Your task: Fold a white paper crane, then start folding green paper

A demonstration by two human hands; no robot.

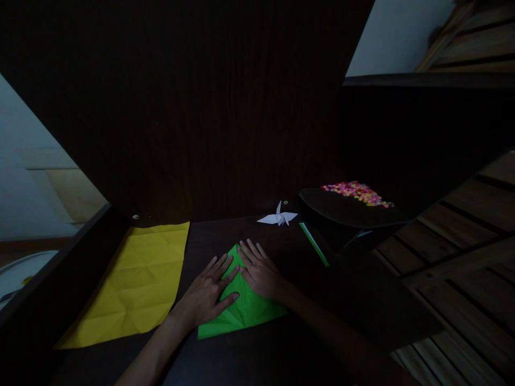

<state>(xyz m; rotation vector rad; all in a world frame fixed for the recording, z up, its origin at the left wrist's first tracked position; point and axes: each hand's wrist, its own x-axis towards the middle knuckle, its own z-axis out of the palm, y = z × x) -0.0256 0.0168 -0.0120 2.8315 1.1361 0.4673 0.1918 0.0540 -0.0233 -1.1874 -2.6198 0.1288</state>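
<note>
A sheet of green paper (245,305), folded to a point at its far end, lies on the dark desk under both palms. My left hand (211,289) rests flat on its left side, fingers spread. On the right side near the tip, my right hand (259,271) presses down with its fingers stretched out. Creases run down the paper's middle, and its wide edge faces me. Parts of the paper are hidden beneath the hands.
Creased yellow paper (148,279) lies at the left. Behind the green paper sits a white origami crane (278,217), with a thin green-and-white strip (314,245) to its right. Small colourful pieces (358,193) are heaped on a raised corner shelf (341,206). A tall dark panel (209,118) rises behind.
</note>
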